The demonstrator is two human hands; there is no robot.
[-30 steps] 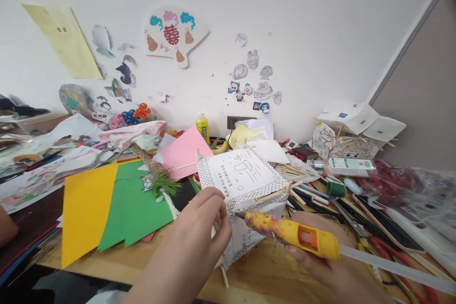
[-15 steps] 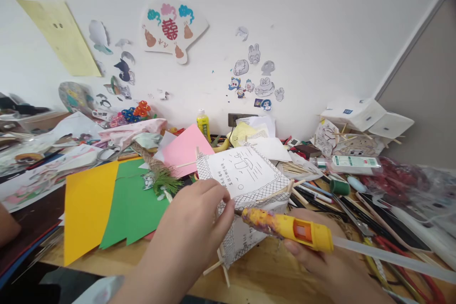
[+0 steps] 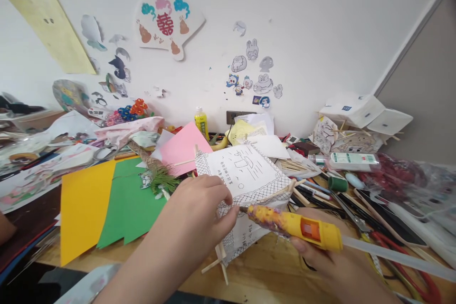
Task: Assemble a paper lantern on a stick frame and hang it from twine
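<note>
A boxy paper lantern (image 3: 245,164) on a wooden-stick frame stands tilted on the table; line drawings and lattice borders cover its white panels. My left hand (image 3: 197,216) is closed at the lantern's near left edge, fingers curled over the paper and thumb bent below; the exact grip spot is hidden. In my right hand (image 3: 331,259) is a yellow hot glue gun (image 3: 294,225), held level with its dark nozzle pointing left, right beside my left thumb. A long translucent glue stick (image 3: 395,256) sticks out of its back end. Crossed stick ends (image 3: 221,266) show at the lantern's lower corner.
Yellow card (image 3: 83,209) and green card (image 3: 131,204) lie left, a pine sprig (image 3: 162,180) over them. Scissors (image 3: 356,218), red-handled pliers (image 3: 409,256) and a phone (image 3: 390,216) lie right. A drink bottle (image 3: 201,123) stands behind; finished white lanterns (image 3: 356,111) sit back right.
The glue gun and right hand have shifted slightly right, and the nozzle has drawn a little away from the left fingers. Left thumb and forefinger have parted a little. The view has shifted slightly.
</note>
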